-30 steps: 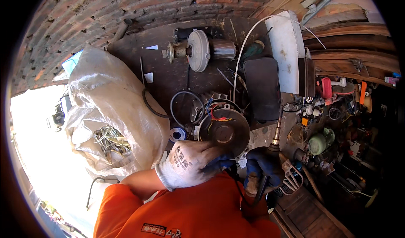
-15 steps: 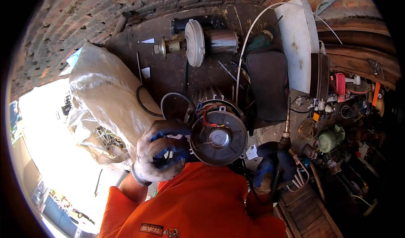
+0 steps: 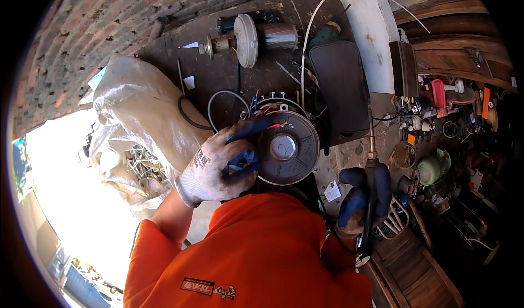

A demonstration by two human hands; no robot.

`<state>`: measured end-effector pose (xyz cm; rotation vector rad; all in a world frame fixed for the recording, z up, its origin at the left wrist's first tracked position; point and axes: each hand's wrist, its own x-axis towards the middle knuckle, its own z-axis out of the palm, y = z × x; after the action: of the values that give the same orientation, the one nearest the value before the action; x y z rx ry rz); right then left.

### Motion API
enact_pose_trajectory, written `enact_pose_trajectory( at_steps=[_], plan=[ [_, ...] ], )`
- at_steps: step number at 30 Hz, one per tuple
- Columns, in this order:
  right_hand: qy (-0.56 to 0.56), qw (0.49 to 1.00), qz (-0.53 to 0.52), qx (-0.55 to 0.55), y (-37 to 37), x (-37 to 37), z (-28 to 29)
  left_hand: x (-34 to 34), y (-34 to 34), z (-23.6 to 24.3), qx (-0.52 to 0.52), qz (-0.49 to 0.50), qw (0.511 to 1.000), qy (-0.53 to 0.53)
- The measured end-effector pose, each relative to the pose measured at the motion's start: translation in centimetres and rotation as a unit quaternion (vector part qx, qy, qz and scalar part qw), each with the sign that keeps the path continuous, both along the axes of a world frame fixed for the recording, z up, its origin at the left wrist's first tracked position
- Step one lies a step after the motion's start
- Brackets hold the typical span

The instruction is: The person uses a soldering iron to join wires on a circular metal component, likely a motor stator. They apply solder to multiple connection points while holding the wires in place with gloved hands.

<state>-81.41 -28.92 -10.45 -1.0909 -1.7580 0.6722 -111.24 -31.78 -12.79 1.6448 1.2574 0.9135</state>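
Observation:
In front of my chest stands an electric motor, its round dark end cover (image 3: pixel 303 160) facing up with a shiny metal disc (image 3: pixel 283 147) at the centre. Red and yellow wires (image 3: pixel 280 125) end near the cover's upper edge. My left hand (image 3: pixel 221 155), in a white glove with blue-black fingers, is at the cover's left side. Its index finger reaches over the rim to the wires; the other fingers curl, and what they hold is hidden. My right hand (image 3: pixel 357 201), gloved alike, is closed round the black handle of a soldering iron (image 3: pixel 371 138), whose metal shaft points up.
Behind the motor lies a rotor (image 3: pixel 278 36) with a pale disc-shaped end cover (image 3: pixel 246 40). A dark pouch (image 3: pixel 339 87) and a white block (image 3: pixel 370 37) are at right. A plastic sack (image 3: pixel 142 108) fills the left. A green motor (image 3: pixel 434 169) stands among clutter far right.
My left hand has moved up and right, its index finger now over the wires on the cover. The right hand still holds the soldering iron, slightly higher. The whole view has shifted slightly.

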Motion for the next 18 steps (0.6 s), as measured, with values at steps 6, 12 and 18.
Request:
enact_pose_trajectory(
  at_steps=[6,12,18],
  plan=[
    [-0.058,0.998,-0.031,0.008,-2.0,1.4,-0.2,-0.5,0.0,-1.6,0.063,-0.017,0.998,0.015],
    [0.096,0.991,-0.03,-0.093,-3.3,1.7,-0.8,-0.2,0.1,-2.4,0.068,0.024,0.997,-0.02],
    [0.165,0.963,-0.017,-0.213,-3.7,1.0,-1.4,0.1,0.0,-2.2,0.017,0.073,0.996,-0.055]
  ],
)
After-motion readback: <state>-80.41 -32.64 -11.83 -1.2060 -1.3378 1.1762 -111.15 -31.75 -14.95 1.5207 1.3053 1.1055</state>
